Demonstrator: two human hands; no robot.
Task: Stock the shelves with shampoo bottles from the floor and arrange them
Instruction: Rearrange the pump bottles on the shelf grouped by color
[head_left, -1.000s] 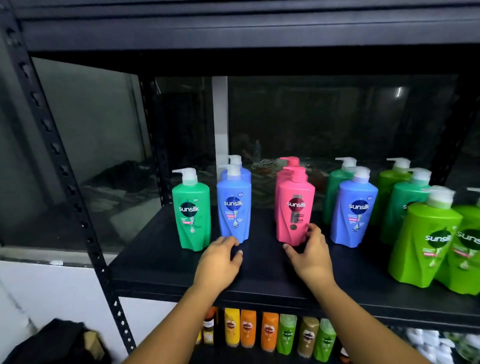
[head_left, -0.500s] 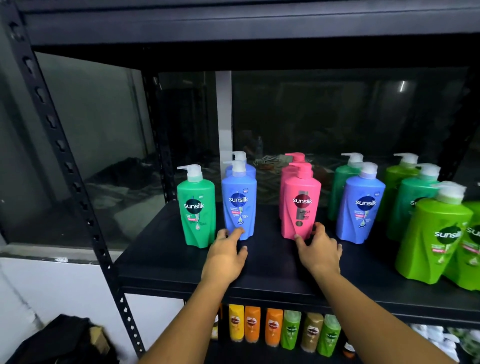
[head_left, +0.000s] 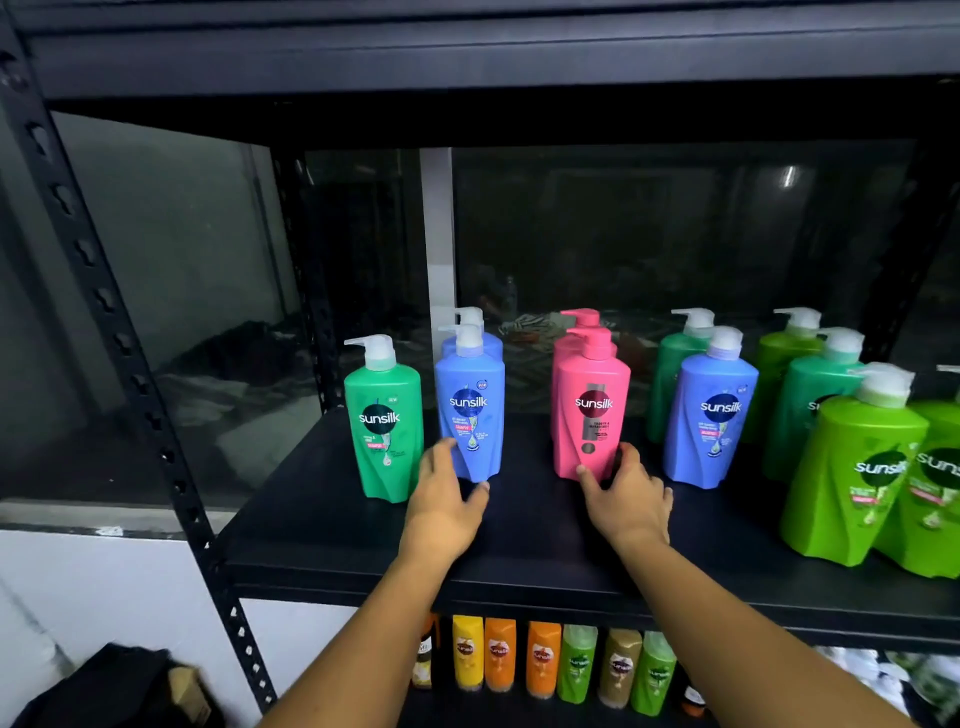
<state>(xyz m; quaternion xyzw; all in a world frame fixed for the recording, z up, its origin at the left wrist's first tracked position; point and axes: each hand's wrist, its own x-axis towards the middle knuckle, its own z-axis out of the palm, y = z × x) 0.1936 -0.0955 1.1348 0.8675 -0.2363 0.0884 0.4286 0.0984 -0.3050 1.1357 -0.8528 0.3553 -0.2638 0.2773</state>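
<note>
A black metal rack fills the view, its punched upright post (head_left: 104, 312) slanting down the left side and a dark upper shelf (head_left: 467, 57) spanning the top. Behind it stand dim glass panes (head_left: 182, 249) split by a pale vertical strip (head_left: 436, 223); they give murky reflections and one small glint of light at the upper right. Below the glass runs a white wall (head_left: 104, 587). The middle shelf board (head_left: 519, 551) is matte black and holds all the pump bottles upright. At its right edge stand lime green bottles (head_left: 857, 467), closest to the camera, with dark green bottles (head_left: 815, 410) and a blue bottle (head_left: 714, 415) behind and to their left. At the left stands a single green bottle (head_left: 384, 431), just beside the front blue bottle (head_left: 470, 405), which has a second blue one directly behind it. The front pink bottle (head_left: 592, 410) stands well apart to the right, with another pink one behind it. The left hand (head_left: 444, 512) cups the base of the front blue bottle, fingers on its left side and thumb at its right. The right hand (head_left: 628, 499) grips the base of the front pink bottle, thumb at the front and fingers round its right side. On the shelf below stands a row of small bottles (head_left: 543, 660) in yellow, orange, green and tan. A dark bundle (head_left: 119, 691) lies at the lower left.
</note>
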